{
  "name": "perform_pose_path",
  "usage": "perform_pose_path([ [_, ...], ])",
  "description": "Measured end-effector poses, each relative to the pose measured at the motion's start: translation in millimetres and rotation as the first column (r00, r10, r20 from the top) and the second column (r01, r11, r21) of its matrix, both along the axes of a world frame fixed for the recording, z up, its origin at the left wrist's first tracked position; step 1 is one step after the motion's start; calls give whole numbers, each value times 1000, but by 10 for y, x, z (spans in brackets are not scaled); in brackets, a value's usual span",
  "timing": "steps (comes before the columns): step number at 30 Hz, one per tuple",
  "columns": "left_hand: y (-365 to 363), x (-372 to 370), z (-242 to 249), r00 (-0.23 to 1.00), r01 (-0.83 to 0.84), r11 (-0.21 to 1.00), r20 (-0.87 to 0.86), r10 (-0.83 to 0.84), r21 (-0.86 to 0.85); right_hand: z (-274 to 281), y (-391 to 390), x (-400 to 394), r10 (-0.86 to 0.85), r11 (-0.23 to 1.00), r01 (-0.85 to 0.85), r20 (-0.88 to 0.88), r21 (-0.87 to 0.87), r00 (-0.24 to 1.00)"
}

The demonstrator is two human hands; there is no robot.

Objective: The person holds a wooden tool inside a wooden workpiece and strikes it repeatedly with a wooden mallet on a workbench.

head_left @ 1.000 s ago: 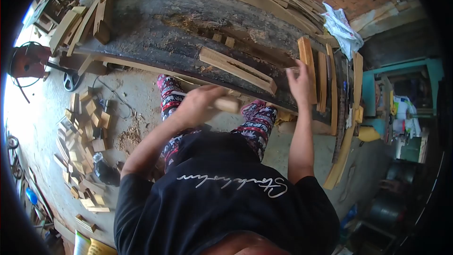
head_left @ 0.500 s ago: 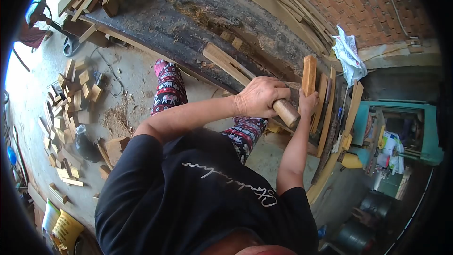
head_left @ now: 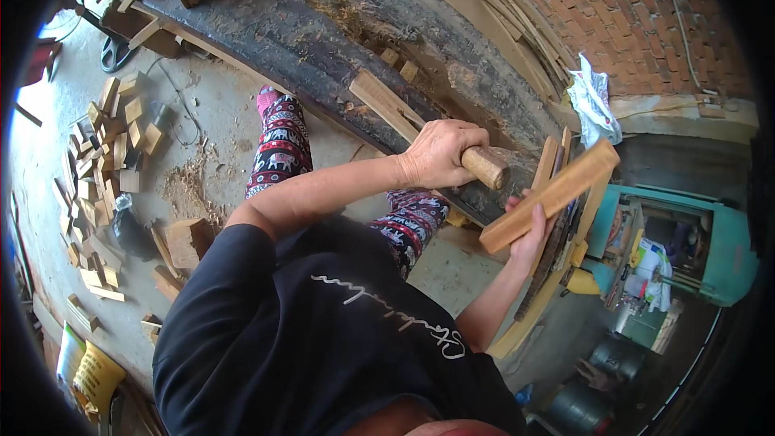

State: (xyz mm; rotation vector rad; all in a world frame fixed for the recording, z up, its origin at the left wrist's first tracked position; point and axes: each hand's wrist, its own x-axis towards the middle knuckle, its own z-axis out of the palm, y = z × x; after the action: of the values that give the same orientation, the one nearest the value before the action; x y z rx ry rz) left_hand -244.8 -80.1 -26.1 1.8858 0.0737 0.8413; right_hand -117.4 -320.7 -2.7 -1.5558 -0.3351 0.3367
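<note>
My left hand (head_left: 442,153) is wrapped round the thick wooden handle of a chisel (head_left: 486,168), whose butt sticks out past my fingers. Its thin shaft runs toward a pale wooden piece (head_left: 379,101) on the dark workbench (head_left: 266,40); the tip is hard to make out. To the right, my right hand (head_left: 530,230) grips a rectangular wooden block (head_left: 561,194) from below, thumb across its near side. The block is tilted and held apart from the chisel handle.
Wood shavings lie in a hollow (head_left: 347,20) of the bench. Long strips (head_left: 593,210) lean at its right end, near a white plastic bag (head_left: 593,105). Several cut blocks (head_left: 109,153) are heaped on the floor at left. A green machine (head_left: 726,250) stands at right.
The wooden block in my right hand has swung from nearly upright to a slant, and moved right and down. My left hand stays about the same place on the chisel.
</note>
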Motion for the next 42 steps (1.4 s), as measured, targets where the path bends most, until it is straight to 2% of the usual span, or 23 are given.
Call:
perform_pose_path([
  [2, 33, 8, -9, 1000, -8, 1000, -3, 8, -21, 113, -61, -78, 196, 979, -191, -65, 76, 978],
  [3, 26, 3, -20, 999, 2, 998, -33, -4, -66, 176, -45, -138, 191, 980, -186, -69, 69, 979],
  [5, 67, 17, -20, 998, 11, 994, -56, -17, -108, 350, 125, -291, 228, 966, -222, 29, -137, 973],
  [6, 97, 23, -10, 995, 31, 989, -88, -44, -144, 458, 239, -373, 182, 967, -176, 16, -185, 983],
  [9, 191, 68, 8, 988, 93, 971, -103, -118, -220, 801, 421, -445, 260, 927, -210, 129, -310, 957],
  [12, 285, 75, 62, 986, 144, 952, -39, -160, -269, 1233, 597, -502, 307, 934, -253, 203, -252, 930],
  [14, 353, 82, 66, 971, 222, 896, 2, -239, -384, 1402, 726, -523, 401, 913, -335, 360, -232, 843],
  [15, 388, 65, 88, 962, 247, 854, 8, -274, -459, 1416, 742, -437, 499, 857, -338, 467, -389, 730],
  [17, 429, 83, 60, 939, 336, 725, 150, -310, -601, 1461, 905, -406, 735, 638, -514, 255, -574, 628],
  [19, 495, 34, 18, 941, 297, 761, 44, -335, -576, 1548, 946, -377, 708, 617, -491, 162, -615, 687],
  [20, 524, 24, 29, 934, 313, 762, 39, -354, -567, 1740, 1008, -401, 742, 578, -382, 270, -721, 614],
  [23, 541, -38, 96, 934, 292, 827, -44, -355, -480, 1870, 1145, -386, 674, 738, -398, 566, -545, 474],
  [25, 592, 0, 91, 943, 209, 872, -145, -299, -443, 1792, 1206, -420, 678, 734, -363, 603, -573, 420],
  [26, 593, 80, -61, 944, 237, 787, -57, -326, -569, 1767, 1213, -443, 777, 611, -386, 430, -691, 459],
  [27, 614, 35, 8, 930, 283, 768, -32, -366, -574, 1730, 1232, -429, 839, 425, -331, 230, -843, 493],
  [30, 534, 25, 25, 959, 252, 821, 17, -284, -512, 1687, 1243, -345, 812, 483, -218, 340, -848, 475],
  [32, 531, -1, 27, 961, 181, 840, -91, -262, -511, 1794, 1292, -388, 686, 726, -370, 576, -579, 446],
  [33, 514, 6, 6, 958, 187, 837, -91, -270, -514, 1799, 1299, -429, 684, 727, -365, 573, -581, 452],
  [35, 493, 26, -13, 974, 95, 861, -132, -183, -499, 1816, 1296, -512, 685, 728, -308, 634, -612, 359],
  [36, 425, 9, 56, 978, 188, 767, 45, -203, -614, 1684, 1256, -470, 782, 592, -310, 437, -744, 445],
  [37, 421, 16, 54, 977, 192, 769, 48, -207, -609, 1581, 1242, -440, 830, 470, -260, 323, -843, 456],
  [40, 459, 12, -8, 976, 189, 815, 12, -218, -547, 1482, 1157, -290, 796, 518, -289, 329, -805, 508],
  [42, 460, 3, -25, 980, 141, 831, -43, -195, -539, 1400, 1115, -245, 682, 702, -335, 459, -629, 569],
])
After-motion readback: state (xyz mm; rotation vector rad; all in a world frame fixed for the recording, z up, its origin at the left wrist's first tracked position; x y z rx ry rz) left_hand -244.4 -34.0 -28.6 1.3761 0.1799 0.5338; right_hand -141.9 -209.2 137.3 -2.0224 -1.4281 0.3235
